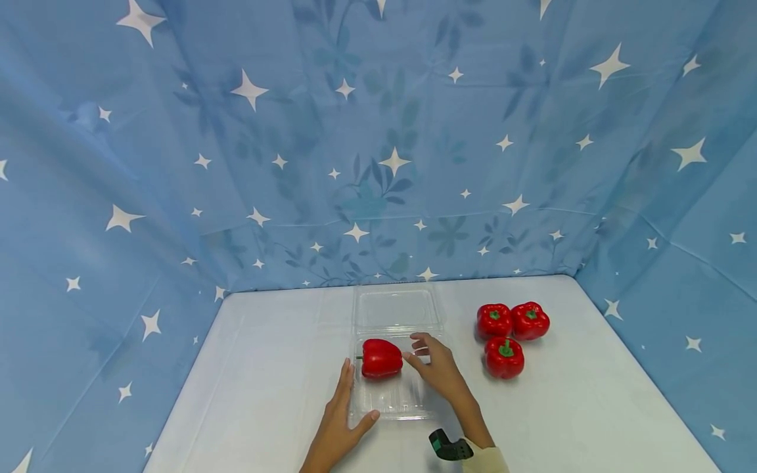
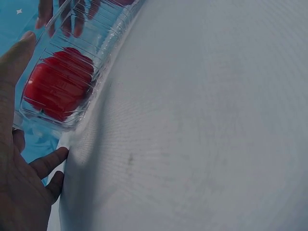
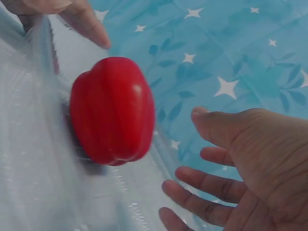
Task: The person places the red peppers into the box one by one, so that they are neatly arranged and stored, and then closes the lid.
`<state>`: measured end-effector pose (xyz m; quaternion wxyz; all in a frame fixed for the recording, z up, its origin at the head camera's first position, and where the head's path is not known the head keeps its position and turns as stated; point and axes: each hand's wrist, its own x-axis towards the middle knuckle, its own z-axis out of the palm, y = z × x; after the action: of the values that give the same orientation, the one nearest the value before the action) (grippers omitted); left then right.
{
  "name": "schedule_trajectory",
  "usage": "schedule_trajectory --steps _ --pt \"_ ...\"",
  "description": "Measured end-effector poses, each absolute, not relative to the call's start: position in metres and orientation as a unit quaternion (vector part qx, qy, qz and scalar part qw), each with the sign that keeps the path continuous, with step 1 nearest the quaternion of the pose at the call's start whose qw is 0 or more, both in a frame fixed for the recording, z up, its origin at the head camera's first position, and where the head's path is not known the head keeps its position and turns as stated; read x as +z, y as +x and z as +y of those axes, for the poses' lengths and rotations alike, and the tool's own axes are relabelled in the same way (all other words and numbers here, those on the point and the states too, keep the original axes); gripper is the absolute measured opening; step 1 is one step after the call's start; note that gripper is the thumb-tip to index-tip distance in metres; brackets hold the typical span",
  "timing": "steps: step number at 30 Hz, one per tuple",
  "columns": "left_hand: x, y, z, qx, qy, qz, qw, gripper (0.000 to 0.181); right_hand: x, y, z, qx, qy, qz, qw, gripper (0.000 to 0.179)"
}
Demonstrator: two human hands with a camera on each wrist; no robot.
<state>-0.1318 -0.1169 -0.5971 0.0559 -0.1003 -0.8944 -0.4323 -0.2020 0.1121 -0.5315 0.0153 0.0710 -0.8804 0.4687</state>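
holding left grip (image 1: pixel 341 418) wide beside the clear container (image 1: pixel 399 401), probably to steady it; holding right grip (image 1: pixel 439 369) wide, without load, just beside the red pepper (image 1: pixel 380 359), laid sideways inside, likely to lie low.

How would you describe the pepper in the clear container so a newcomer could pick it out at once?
On the white table sits an open clear plastic container. In its near half lies a red pepper, stem pointing left in the head view. Unlike the three other red peppers grouped to its right, it lies on its side inside the container.
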Motion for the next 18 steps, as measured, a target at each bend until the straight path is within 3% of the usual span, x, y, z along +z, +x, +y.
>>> schedule_trajectory --steps 6,18 --pt "-0.597 -0.132 -0.117 -0.434 -0.100 -0.894 0.051 0.096 -0.518 -0.199 0.125 0.466 0.054 -0.879 0.086 0.042" --pt "-0.598 -0.132 -0.117 -0.430 -0.113 -0.893 0.068 0.097 -0.511 -0.197 0.161 0.390 0.032 -0.876 0.282 0.057"
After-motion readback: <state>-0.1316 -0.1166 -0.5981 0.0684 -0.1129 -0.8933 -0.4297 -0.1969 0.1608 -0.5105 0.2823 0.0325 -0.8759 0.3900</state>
